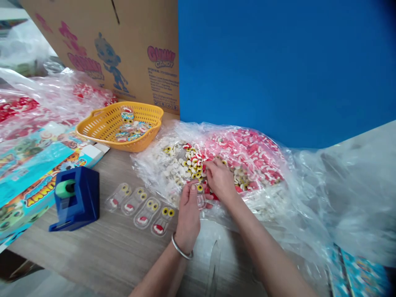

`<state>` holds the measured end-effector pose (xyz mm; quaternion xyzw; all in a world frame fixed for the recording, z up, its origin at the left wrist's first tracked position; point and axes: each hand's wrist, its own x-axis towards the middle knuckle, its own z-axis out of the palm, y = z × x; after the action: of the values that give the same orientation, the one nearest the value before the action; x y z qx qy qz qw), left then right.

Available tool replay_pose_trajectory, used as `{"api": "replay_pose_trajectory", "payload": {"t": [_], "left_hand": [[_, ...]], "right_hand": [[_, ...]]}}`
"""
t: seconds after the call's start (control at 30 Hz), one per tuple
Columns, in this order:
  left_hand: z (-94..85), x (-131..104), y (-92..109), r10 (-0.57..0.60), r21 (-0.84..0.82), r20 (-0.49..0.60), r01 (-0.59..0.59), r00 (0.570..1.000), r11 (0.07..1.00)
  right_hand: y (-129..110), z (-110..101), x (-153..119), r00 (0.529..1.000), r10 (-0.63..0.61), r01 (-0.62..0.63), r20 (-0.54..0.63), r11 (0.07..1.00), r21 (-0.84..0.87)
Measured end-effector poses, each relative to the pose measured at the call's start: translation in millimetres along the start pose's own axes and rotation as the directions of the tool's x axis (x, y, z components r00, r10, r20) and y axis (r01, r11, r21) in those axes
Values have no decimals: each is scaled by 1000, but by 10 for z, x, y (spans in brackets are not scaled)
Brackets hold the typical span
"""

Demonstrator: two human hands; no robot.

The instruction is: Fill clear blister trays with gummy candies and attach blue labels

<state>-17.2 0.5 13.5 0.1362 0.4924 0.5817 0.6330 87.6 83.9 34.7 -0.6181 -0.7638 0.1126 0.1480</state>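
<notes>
My left hand (191,210), with a silver bangle at the wrist, holds a clear plastic blister tray (201,199) that has one yellow eye piece in its upper part. Just above and right of it, my right hand (220,178) reaches into the pile of loose eye pieces (193,163) on an open clear bag. Its fingertips are pinched together at the pile; what they hold, if anything, is too small to tell. Several filled blister trays (146,213), each with two yellow eyes and a red-and-white mouth, lie in a row on the table left of my left hand.
Pink bagged mouth pieces (250,152) lie right of the eyes. A yellow basket (136,145) holds packed pieces. A blue tape dispenser (88,198) stands left, by printed card sheets (40,181). Behind are a cardboard box (136,41) and a blue panel (278,70).
</notes>
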Motion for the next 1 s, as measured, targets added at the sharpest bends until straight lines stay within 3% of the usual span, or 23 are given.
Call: {"api": "replay_pose_trajectory", "payload": {"t": [0.1, 0.27, 0.37, 0.47, 0.6, 0.7, 0.87, 1.0], "left_hand": [[-3, 5, -8, -15, -19, -7, 15, 1000, 1000], [-6, -20, 57, -57, -76, 9, 58, 998, 995], [-22, -18, 86, -90, -151, 73, 100, 993, 983], [-40, -5, 74, -88, -167, 117, 107, 989, 980], [-49, -2, 39, -28, -87, 116, 38, 993, 995], [-49, 8, 36, -24, -23, 110, 26, 994, 999], [-63, -21, 64, 45, 110, 149, -62, 988, 992], [-33, -138, 90, 37, 221, 218, -86, 975, 971]], "right_hand": [[2, 67, 114, 1000, -13, 12, 10, 1000, 19], [178, 19, 26, 996, 69, -37, -65, 914, 403], [174, -135, -181, 991, 73, -128, 115, 780, 613], [68, -285, -410, 957, -89, -133, 275, 707, 694], [-81, -339, -585, 924, -266, 90, 275, 850, 519], [-130, -294, -623, 912, -332, 229, 241, 900, 371], [-159, -207, -746, 953, -263, 221, 151, 943, 247], [-206, -227, -1009, 978, -202, 193, 42, 968, 161]]}}
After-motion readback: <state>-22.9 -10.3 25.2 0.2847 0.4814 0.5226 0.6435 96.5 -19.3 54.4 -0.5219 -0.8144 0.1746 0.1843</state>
